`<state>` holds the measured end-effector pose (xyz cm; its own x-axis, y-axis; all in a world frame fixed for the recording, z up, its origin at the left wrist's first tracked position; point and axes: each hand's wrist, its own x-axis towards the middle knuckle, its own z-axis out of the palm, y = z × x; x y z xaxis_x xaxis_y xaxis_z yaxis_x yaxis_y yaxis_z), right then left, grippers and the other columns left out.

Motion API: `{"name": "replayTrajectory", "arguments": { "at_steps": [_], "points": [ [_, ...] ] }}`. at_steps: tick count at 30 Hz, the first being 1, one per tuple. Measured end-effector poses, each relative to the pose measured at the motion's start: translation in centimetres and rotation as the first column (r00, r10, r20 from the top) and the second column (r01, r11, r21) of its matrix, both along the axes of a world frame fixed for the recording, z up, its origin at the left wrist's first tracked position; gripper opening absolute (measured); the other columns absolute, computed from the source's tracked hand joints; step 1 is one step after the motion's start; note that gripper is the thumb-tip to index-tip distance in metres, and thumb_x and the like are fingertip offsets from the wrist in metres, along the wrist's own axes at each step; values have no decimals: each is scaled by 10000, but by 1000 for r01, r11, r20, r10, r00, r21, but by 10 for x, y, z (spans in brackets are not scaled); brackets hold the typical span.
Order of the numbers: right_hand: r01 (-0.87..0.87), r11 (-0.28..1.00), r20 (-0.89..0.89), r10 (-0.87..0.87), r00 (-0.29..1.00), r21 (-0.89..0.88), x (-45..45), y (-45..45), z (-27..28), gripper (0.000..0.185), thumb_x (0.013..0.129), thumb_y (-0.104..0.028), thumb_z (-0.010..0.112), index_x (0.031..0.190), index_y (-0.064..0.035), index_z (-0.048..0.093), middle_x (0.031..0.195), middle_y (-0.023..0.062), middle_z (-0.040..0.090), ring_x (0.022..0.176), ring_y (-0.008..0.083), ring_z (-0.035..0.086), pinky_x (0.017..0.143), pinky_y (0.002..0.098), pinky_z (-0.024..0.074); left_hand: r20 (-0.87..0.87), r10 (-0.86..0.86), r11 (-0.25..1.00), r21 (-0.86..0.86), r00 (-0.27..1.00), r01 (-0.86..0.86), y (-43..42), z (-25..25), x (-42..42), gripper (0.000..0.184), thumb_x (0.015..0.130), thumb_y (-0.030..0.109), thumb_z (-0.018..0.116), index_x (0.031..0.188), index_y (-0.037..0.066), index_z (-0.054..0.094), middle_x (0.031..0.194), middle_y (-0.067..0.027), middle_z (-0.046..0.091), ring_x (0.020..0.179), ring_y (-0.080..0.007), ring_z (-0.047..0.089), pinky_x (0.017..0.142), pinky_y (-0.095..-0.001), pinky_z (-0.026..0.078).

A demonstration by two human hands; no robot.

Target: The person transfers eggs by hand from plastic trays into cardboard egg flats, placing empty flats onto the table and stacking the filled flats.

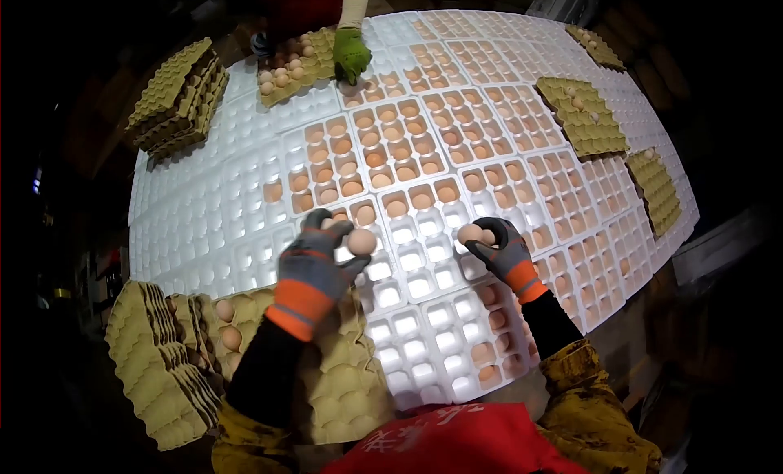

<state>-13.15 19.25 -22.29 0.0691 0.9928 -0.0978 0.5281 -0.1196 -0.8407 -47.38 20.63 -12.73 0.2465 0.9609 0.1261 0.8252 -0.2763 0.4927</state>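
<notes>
My left hand [316, 258], in a grey and orange glove, is closed around eggs [361, 242] over the white plastic egg trays [404, 270]. To the right, my right hand [502, 250], gloved the same way, grips more eggs [470, 234] between thumb and fingers above the white cells. Brown eggs [396, 203] sit in the cells beyond and between the hands. Just in front of my body, cells hold a few eggs [489, 372] at the right. A pulp tray [347, 384] lies beneath my left forearm.
Stacked pulp trays [155, 368] stand at the near left, with eggs beside them. Another stack [179, 95] is at the far left. Across the table a co-worker's green-gloved hand [351, 57] reaches beside a pulp tray of eggs [303, 87]. More pulp trays [583, 127] lie at right.
</notes>
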Motion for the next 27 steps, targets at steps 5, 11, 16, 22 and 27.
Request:
{"name": "replayTrajectory", "arguments": {
  "at_steps": [5,11,16,22,27],
  "points": [
    [-82,991,298,47,953,105,-39,36,-5,461,765,-337,790,1176,-174,659,1268,107,582,1080,324,643,893,422,539,-405,-105,969,-248,908,1,57,-69,95,345,803,365,762,1011,111,655,1169,-157,574,989,-330,650,805,-446,540],
    [-61,989,290,19,957,136,-51,64,-42,429,838,-285,742,1243,-165,665,1225,109,637,984,281,682,857,398,559,-581,-153,955,-296,799,-32,62,-109,82,365,855,383,706,1079,99,659,1105,-190,635,975,-356,668,802,-460,542],
    [116,976,-675,-212,707,-185,-13,76,-38,344,963,-149,649,1301,-83,637,958,56,662,796,81,619,673,252,513,-334,-82,918,-391,939,-59,58,-86,53,443,885,334,643,1273,120,644,1111,-172,644,960,-341,670,861,-414,531],
    [-136,857,299,-22,954,497,20,91,-86,352,910,-32,572,1244,-104,655,1175,117,668,1133,327,588,1095,451,383,40,238,923,-322,970,-213,75,-105,6,358,842,201,664,1169,55,673,1126,-161,629,966,-308,655,874,-398,517],
    [99,904,48,-131,990,416,-7,61,-54,410,887,-12,606,1277,-131,645,1199,107,666,1137,321,591,1027,436,440,-89,195,874,-437,977,-214,73,-117,-7,328,818,260,721,1089,74,726,1134,-161,692,1080,-309,653,960,-394,502]
  ]
}}
